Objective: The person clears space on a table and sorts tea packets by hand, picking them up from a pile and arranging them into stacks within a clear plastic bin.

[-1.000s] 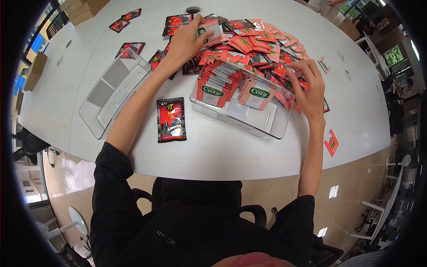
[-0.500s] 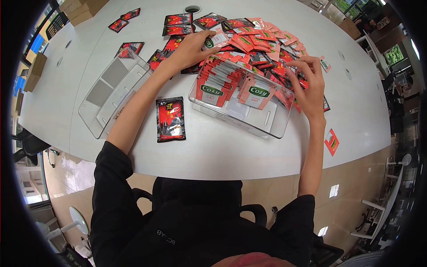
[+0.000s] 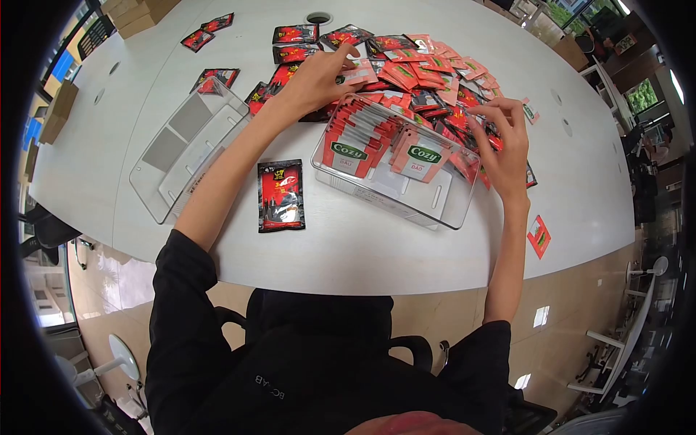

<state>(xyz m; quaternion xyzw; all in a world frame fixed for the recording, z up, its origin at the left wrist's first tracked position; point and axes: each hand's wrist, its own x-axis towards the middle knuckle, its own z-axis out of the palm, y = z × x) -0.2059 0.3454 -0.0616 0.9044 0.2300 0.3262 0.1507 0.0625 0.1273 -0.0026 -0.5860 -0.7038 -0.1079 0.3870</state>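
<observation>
Between the thumb and fingers of my left hand (image 3: pixel 313 83) is a pale pink Cozy tea sachet (image 3: pixel 359 72), over the near left part of the pile. Just below stands a clear plastic bin (image 3: pixel 446 206) with upright rows of Cozy tea sachets (image 3: pixel 350 157) in its left and middle parts. My right hand (image 3: pixel 507 148) hovers by the bin's right end, its fingers bent and apart, nothing visible in them. Beyond the bin lies a mixed pile of pink tea sachets (image 3: pixel 400 75) and black-and-red coffee sachets (image 3: pixel 346 35).
A second clear bin (image 3: pixel 156 192) is at the left, partly behind my left forearm. One coffee sachet (image 3: pixel 281 196) lies flat near the table's front edge. A single tea sachet (image 3: pixel 539 237) lies at the right. Cardboard boxes (image 3: pixel 138 16) stand at the far left.
My left hand's fingers have shifted on the tea sachet, which is now tilted flatter and shows less of its label. The right hand has barely moved. The whole view has shifted slightly.
</observation>
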